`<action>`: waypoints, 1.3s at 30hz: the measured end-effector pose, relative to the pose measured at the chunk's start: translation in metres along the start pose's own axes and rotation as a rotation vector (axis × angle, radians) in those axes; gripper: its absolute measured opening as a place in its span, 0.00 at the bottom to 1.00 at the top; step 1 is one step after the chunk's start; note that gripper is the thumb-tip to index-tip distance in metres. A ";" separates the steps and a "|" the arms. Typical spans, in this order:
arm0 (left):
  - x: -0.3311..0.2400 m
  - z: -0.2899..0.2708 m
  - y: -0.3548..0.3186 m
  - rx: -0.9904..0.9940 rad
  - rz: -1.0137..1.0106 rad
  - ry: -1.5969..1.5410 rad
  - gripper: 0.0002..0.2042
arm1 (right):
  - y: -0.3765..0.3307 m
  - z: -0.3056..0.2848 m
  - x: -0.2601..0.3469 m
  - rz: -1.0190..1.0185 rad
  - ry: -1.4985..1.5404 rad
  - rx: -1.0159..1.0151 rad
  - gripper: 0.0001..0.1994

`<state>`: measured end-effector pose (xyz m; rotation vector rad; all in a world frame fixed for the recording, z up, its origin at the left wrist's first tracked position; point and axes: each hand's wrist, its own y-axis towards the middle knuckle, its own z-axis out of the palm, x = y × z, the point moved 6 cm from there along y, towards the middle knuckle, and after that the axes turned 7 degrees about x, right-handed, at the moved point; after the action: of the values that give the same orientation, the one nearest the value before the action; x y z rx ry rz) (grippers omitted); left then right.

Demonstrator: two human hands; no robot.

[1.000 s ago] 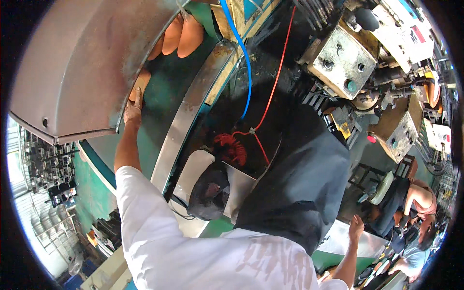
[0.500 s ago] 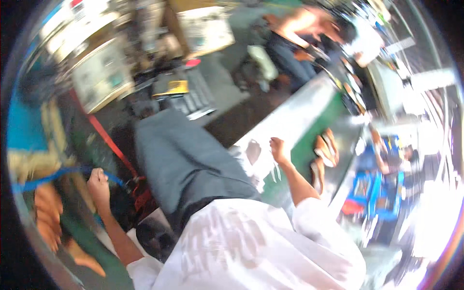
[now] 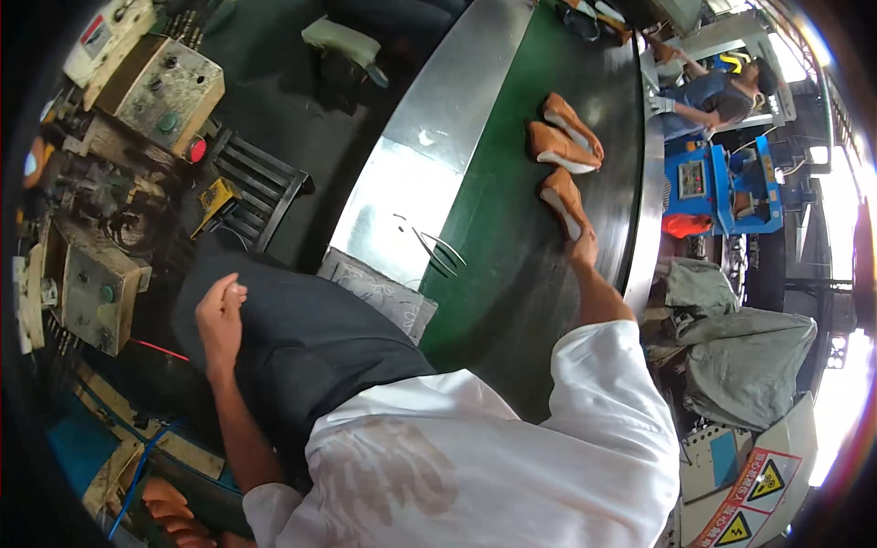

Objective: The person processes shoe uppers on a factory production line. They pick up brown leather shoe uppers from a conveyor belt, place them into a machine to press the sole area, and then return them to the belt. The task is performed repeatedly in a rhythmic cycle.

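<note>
Since half a second ago the view has swung round: the green conveyor belt (image 3: 512, 228) now runs up the centre, where it earlier lay at the right. The right hand (image 3: 582, 248), then hovering with fingers spread, now reaches out to touch the nearest orange shoe (image 3: 562, 199); whether it grips cannot be told. Two more orange shoes (image 3: 562, 137) lie just beyond. The left hand (image 3: 222, 315) rests loosely curled on the dark trousers (image 3: 301, 338), holding nothing. Judgement: take the shoe by its heel, clear of its neighbours.
</note>
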<state>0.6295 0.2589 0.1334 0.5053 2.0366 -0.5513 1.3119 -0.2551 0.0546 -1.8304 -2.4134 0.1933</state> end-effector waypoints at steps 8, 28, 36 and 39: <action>-0.003 -0.018 0.002 0.010 -0.111 0.143 0.13 | 0.053 -0.009 0.023 -0.029 -0.108 0.329 0.54; -0.130 0.049 0.074 0.125 0.287 -0.319 0.19 | -0.213 -0.066 0.366 -0.515 1.060 0.568 0.43; -0.081 -0.072 0.033 -0.481 0.294 -0.188 0.16 | -0.368 -0.081 0.565 -1.097 0.799 0.917 0.51; -0.054 -0.104 -0.022 -0.660 0.230 -0.101 0.13 | -0.400 -0.063 0.589 -1.207 0.770 1.057 0.50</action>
<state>0.5724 0.2926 0.2319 0.2921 1.8889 0.2340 0.7839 0.2082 0.1874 0.0976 -1.7764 0.4058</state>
